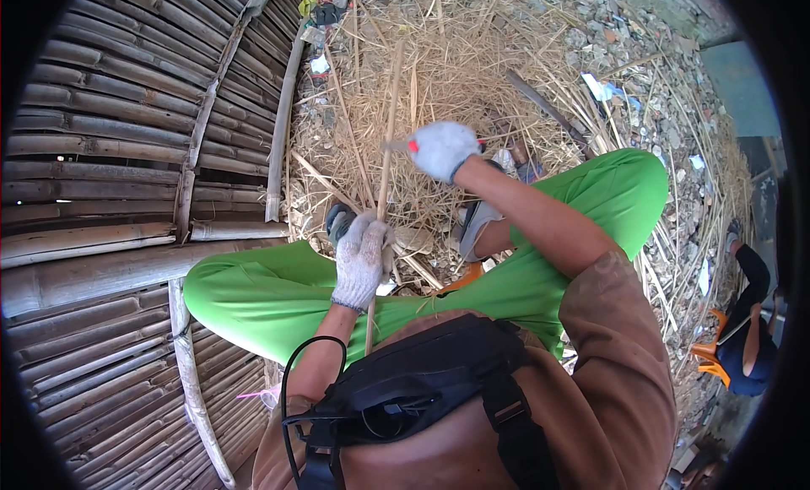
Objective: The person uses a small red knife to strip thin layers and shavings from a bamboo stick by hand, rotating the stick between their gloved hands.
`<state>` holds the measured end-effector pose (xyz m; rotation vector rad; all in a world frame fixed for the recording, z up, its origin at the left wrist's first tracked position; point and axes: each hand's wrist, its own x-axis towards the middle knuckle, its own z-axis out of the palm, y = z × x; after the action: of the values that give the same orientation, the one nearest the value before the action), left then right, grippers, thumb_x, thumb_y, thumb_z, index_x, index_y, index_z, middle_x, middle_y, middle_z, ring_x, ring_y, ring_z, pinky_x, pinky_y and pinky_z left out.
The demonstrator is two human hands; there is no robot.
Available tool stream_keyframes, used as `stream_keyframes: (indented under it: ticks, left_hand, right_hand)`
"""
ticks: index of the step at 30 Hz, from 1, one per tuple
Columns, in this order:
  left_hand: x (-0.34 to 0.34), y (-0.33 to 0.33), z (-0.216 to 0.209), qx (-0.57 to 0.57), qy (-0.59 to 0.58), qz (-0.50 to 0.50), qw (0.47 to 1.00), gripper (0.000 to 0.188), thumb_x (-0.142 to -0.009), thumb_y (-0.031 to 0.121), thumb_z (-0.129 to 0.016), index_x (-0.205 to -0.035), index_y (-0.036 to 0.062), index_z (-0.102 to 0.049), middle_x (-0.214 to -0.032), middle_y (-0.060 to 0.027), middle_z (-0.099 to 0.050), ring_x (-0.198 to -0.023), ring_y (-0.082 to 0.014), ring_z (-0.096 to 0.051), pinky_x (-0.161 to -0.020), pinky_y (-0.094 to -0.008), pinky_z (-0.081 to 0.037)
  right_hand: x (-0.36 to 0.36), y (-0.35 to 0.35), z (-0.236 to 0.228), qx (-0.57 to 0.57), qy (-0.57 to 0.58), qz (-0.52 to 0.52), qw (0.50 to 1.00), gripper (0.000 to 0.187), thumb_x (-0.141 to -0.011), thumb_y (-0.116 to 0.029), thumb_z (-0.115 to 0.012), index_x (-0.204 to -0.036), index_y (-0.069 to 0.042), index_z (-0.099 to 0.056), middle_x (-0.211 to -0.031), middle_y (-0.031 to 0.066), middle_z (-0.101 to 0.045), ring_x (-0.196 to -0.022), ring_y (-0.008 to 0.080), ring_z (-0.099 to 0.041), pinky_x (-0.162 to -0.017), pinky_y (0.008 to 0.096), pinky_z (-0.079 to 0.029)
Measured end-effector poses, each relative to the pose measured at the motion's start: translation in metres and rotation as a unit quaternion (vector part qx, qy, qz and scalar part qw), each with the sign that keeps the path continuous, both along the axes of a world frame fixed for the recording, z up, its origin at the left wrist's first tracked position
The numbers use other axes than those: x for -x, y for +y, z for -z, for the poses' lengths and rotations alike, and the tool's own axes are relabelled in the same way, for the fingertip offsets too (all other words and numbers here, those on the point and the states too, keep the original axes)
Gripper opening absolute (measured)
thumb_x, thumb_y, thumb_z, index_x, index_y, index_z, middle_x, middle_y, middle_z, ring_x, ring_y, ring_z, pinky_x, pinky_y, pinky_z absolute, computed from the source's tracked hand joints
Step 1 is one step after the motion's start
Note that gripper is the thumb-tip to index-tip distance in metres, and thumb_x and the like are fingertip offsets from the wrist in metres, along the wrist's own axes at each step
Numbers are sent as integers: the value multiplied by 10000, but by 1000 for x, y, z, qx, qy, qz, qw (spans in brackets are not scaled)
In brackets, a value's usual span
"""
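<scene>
A long, thin bamboo strip runs from near my waist out over the straw-covered ground. My left hand, in a whitish knit glove, is closed round its lower part, between my knees. My right hand, gloved the same way, grips a knife with a red handle. The knife's short blade points left and meets the strip well beyond my left hand; whether it cuts in is too small to tell. Most of the handle is hidden inside my right fist.
Bamboo shavings pile up ahead of my feet. A slatted bamboo wall stands close on my left. A dark stick lies ahead right. Another person sits on an orange stool at far right. My green-trousered knees spread wide.
</scene>
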<state>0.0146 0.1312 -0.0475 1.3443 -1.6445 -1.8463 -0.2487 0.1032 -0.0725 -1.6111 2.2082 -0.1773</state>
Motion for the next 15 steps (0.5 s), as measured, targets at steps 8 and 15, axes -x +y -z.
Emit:
stream_keyframes:
  ticks: [8, 15]
  left_hand:
    - [0, -1, 9, 43, -33, 10, 998, 349, -1130, 271, -532, -1345, 17, -640, -837, -39, -658, -494, -101, -554, -436, -278, -451]
    - [-4, 6, 18, 264, -34, 110, 958, 367, -1123, 265, -527, -1328, -14, -647, -793, -68, -675, -717, -196, -666, -716, -358, -549]
  right_hand:
    - [-40, 30, -8, -8, -4, -98, 995, 347, -975, -384, -616, -980, -100, -815, -951, 183, -797, -882, 361, -796, -761, 529, -641]
    - [14, 13, 3, 3, 37, -24, 999, 320, -932, -338, -656, -1001, -81, -835, -989, 183, -812, -920, 356, -804, -786, 535, -640]
